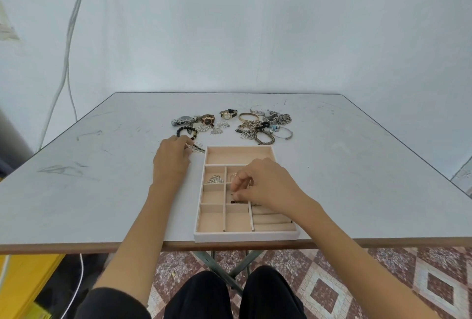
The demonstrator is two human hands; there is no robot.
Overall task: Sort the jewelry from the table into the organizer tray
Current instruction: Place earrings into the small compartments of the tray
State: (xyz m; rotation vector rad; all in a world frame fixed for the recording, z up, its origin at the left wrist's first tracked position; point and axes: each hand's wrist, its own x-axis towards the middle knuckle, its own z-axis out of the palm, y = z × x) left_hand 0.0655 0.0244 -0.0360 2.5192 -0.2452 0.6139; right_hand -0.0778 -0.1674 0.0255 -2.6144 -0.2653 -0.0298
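Organizer tray (245, 237) matt beige lining; table (102, 191) smooth, scuffed.

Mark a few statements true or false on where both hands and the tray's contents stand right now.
1. A silver leaf-shaped pendant lies in a small compartment of the organizer tray. True.
2. The right hand is reaching into the jewelry pile beyond the tray. False: it is over the tray's middle compartments, pinching a small dark piece.
3. The left hand grips a silver piece beside the tray's far left corner. True.
4. The gold watch sits in the tray's big far compartment. False: it lies on the table beyond the tray.
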